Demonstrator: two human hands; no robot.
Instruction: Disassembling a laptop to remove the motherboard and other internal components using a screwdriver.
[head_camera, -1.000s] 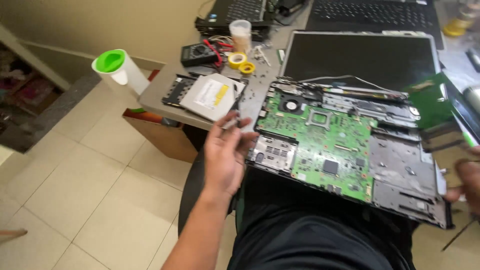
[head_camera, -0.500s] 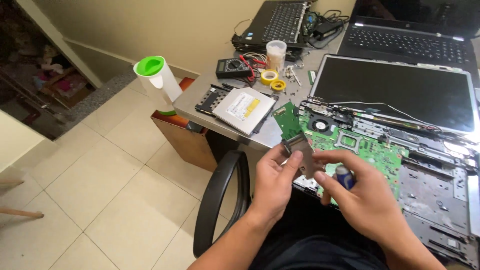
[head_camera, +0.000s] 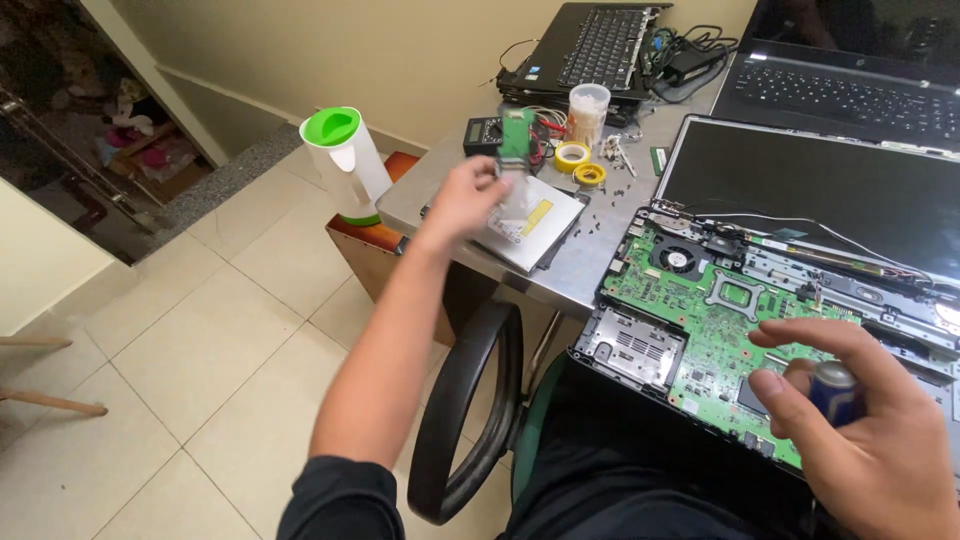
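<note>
Left hand (head_camera: 462, 196) is pinching a small green circuit board (head_camera: 517, 138) upright over the silver optical drive (head_camera: 528, 222). Right hand (head_camera: 868, 430) is curled tight around a blue screwdriver handle (head_camera: 832, 388).

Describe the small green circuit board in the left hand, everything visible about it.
The small green circuit board is a narrow rectangular card, held roughly upright by its lower end in the left hand, fingers pinching it. It hangs in the air above the silver optical drive on the grey table, apart from both. Its face looks green with a paler patch near the top; motion blur hides components and connectors. Behind it lie a multimeter and yellow tape rolls.
</note>
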